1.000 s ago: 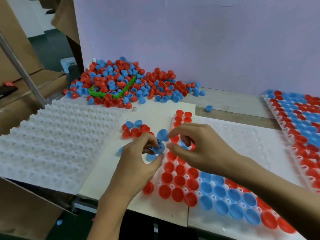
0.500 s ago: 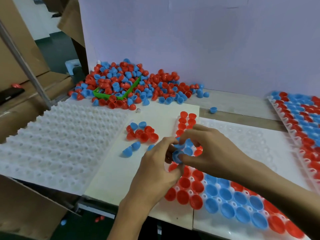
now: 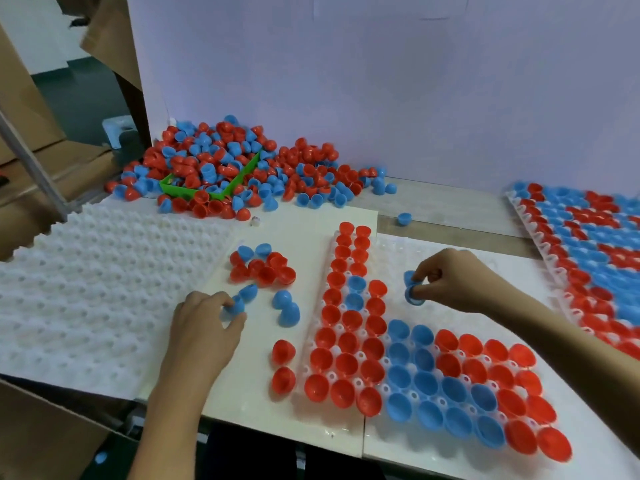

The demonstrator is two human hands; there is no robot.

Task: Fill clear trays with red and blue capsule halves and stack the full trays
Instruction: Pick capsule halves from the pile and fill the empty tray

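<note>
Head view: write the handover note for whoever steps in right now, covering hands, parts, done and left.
Left hand pinches a loose blue half on the white board.
Right hand holds blue halves above the working tray.
Done: the tray's left columns and near rows are filled; a full tray lies far right.
Left: fill the bare far-right pockets from the supply pile, then stack. Empty trays wait left.

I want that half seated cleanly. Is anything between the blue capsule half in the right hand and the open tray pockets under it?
Nothing visible is. The right hand pinches blue capsule halves just above bare pockets of the clear tray; the seated red and blue halves lie to the left and nearer the camera.
</note>
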